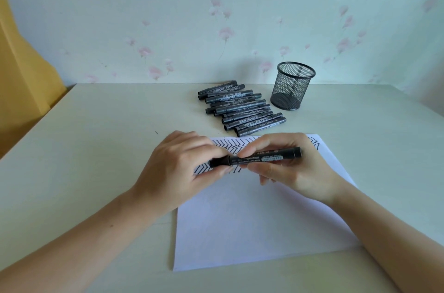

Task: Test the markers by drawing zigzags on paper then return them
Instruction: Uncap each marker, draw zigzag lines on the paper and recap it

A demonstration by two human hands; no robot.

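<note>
At the far left we see a yellow panel (24, 81) standing beside the pale bench (96, 148). Our left hand (177, 172) hovers over the left edge of the paper (252, 225), its grip clamped on the cap end of a black marker (255, 157), thumb and forefinger pinching that end. The marker lies almost level above the sheet, running left to right between both hands. Beneath it, black zigzags (228, 146) cover the top strip of the paper; the lower part of the sheet is bare white. Our right hand (288, 168) holds the marker's barrel, its grip closed around the body near the middle, with the tail end sticking out past the fingers to the right. We cannot tell whether the cap is fully seated or partly pulled off, as the fingers hide the joint. Beyond the paper, near its top edge, a pile of capped markers (242, 107) lies on the bench, all roughly parallel. Just right of the pile stands a black mesh cup (292, 87), upright. Behind everything runs floral wallpaper (216, 16).
</note>
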